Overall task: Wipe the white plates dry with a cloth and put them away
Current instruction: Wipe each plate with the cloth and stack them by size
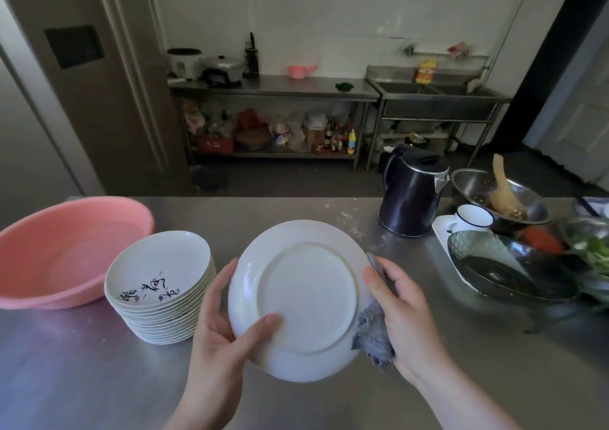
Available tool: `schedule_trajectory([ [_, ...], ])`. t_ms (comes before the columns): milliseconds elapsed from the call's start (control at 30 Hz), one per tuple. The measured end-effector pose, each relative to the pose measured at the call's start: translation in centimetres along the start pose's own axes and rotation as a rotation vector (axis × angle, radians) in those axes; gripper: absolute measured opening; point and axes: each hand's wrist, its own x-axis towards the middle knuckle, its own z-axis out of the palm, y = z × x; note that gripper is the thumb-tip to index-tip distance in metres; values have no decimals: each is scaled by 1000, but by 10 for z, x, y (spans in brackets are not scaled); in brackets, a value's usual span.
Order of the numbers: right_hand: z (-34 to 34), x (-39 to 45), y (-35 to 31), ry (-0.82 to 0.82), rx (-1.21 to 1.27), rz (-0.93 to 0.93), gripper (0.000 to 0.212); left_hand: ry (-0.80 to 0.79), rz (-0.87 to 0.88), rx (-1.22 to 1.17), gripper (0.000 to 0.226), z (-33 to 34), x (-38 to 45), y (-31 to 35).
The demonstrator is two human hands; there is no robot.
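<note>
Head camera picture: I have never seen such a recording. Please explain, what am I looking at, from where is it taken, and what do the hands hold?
There is no machine here, only a person. The camera sits on the person's head and looks down at a steel counter. The left hand holds a white plate, its underside facing the camera. The right hand holds a grey cloth against the plate's edge. On the counter to the left stand a stack of white plates and a pink basin; to the right stand a black kettle and used dishes.

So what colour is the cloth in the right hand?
Grey-blue. The cloth shows in the head view, bunched against the plate's edge.
</note>
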Motion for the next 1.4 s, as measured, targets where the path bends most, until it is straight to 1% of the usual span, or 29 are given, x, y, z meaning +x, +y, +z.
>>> schedule_trajectory([
  [100, 1, 1, 1, 18, -22, 3, 20, 9, 29, 5, 79, 4, 3, 4],
  [233, 1, 3, -1, 59, -66, -15, 17, 20, 17, -1, 76, 9, 3, 5],
  [333, 1, 9, -11, 163, -5, -19, 30, 29, -3, -25, 76, 10, 4, 6],
  [400, -2, 13, -19, 176, -98, -117, 26, 35, -4, -27, 76, 9, 4, 9],
  [467, -5, 16, -24, 129, -240, -235, 20, 31, 9, -7, 77, 8, 3, 11],
  [600, 0, 19, -21, 92, -554, -447, 21, -42, 29, 45, 72, 12, -1, 17],
  [700, 9, 22, -22, 86, -633, -533, 16, -86, 42, 67, 66, 17, -4, 22],
  [767, 17, 22, -26, 60, -711, -628, 20, -116, 58, 90, 61, 18, -5, 25],
  [833, 30, 17, -29, -10, -791, -759, 21, -151, 65, 106, 60, 19, -3, 27],
  [933, 49, 9, -31, -204, -883, -958, 20, -183, 75, 130, 62, 22, -2, 28],
  [967, 51, 11, -32, -257, -902, -998, 19, -185, 75, 134, 63, 21, -2, 29],
  [1033, 47, 19, -34, -273, -891, -983, 18, -188, 67, 131, 64, 20, -2, 30],
  [1133, 38, 29, -35, -163, -858, -892, 20, -204, 54, 123, 63, 19, -1, 32],
  [1200, 43, 23, -32, -141, -873, -882, 21, -200, 41, 122, 61, 19, -1, 30],
  [1233, 47, 18, -30, -176, -879, -898, 20, -196, 36, 123, 61, 19, -1, 29],
  [1333, 50, 11, -29, -358, -902, -974, 18, -201, 28, 136, 61, 20, -1, 26],
  [1367, 47, 16, -30, -367, -903, -968, 18, -205, 24, 135, 60, 20, -1, 27],
  [1400, 44, 21, -31, -335, -895, -939, 18, -210, 21, 135, 60, 20, -1, 27],
])
